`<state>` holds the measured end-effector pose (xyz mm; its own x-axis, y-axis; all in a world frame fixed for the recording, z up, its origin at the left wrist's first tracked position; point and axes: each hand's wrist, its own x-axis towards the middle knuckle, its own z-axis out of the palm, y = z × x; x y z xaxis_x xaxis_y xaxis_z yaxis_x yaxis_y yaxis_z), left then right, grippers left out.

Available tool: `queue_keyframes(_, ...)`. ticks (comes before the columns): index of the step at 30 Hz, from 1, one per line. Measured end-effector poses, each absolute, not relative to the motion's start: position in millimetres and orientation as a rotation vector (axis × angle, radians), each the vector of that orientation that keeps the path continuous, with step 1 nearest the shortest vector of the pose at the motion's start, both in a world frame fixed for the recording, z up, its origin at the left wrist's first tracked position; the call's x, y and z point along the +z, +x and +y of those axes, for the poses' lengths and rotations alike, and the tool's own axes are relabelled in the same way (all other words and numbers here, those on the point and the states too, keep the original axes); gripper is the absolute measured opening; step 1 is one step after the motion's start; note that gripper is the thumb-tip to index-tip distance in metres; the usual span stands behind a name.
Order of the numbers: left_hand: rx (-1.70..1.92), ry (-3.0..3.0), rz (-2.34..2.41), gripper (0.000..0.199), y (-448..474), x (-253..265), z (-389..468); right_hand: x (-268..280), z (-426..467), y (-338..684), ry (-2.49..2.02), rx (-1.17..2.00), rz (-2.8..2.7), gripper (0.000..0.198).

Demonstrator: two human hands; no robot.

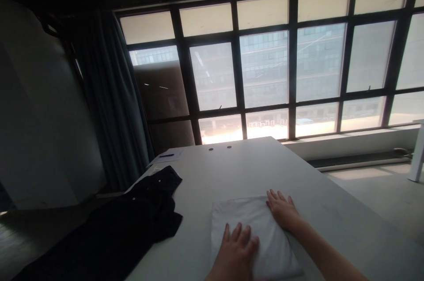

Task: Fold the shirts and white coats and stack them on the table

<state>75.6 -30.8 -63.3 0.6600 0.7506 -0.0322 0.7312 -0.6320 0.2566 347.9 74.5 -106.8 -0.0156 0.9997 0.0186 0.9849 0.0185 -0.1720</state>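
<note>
A white cloth, folded into a flat rectangle [273, 245], lies on the white table [232, 172] right in front of me. My left hand [236, 250] rests on its near left part, palm down with the fingers spread. At its far right edge, my right hand [281, 210] lies flat with the fingers stretched out. Neither hand grips anything. What kind of garment or cloth it is, I cannot tell.
Dark clothing [145, 210] with light buttons is heaped over the table's left edge. Paper [174, 153] with a pen [166, 155] on it lies at the far left corner. Two round cable holes sit at the far edge. Beyond are a curtain [109, 95] and windows.
</note>
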Motion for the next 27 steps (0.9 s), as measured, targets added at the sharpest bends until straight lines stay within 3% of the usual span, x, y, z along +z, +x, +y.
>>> queue_keyframes(2, 0.051, 2.634, 1.128, 0.061, 81.5, -71.7, -31.1, -95.3, 69.1, 339.8, -2.127, 0.055, -2.059, 0.058)
queue_keyframes(5, 0.051, 2.658, 1.116, 0.075, 86.6, -77.0, -27.5, -68.1, 54.0, 320.1, -2.019, -0.031, -2.025, 0.048)
queue_keyframes(7, 0.033, 2.642, 1.122, 0.085, 87.5, -73.4, -24.8, -50.6, 41.1, 305.5, -1.839, 0.098, -2.122, 0.033)
queue_keyframes(9, 0.029, 2.610, 1.174, 0.089, 86.5, -67.3, -22.9, -39.5, 28.4, 294.4, -1.640, 0.317, -2.269, 0.030)
queue_keyframes(13, 0.106, 2.593, 1.326, 0.082, 77.3, -60.0, -19.0, -39.4, 11.8, 290.3, -1.410, 0.593, -2.545, 0.052)
queue_keyframes(16, 0.044, 2.569, 1.517, 0.078, 64.0, -59.4, -10.1, -47.3, 8.3, 293.6, -1.475, 0.523, -2.600, 0.072)
queue_keyframes(19, -0.020, 2.475, 1.732, 0.067, 45.8, -55.6, 2.6, -50.6, 7.6, 292.1, -1.598, 0.398, -2.600, 0.077)
queue_keyframes(21, 0.044, 2.439, 1.777, 0.063, 32.6, -49.3, 9.8, -48.5, 7.2, 289.6, -1.652, 0.323, -2.603, 0.072)
queue_keyframes(27, 0.297, 2.396, 1.739, 0.035, 7.1, -23.8, 17.3, -25.5, 8.7, 304.7, -1.772, 0.229, -2.508, 0.034)
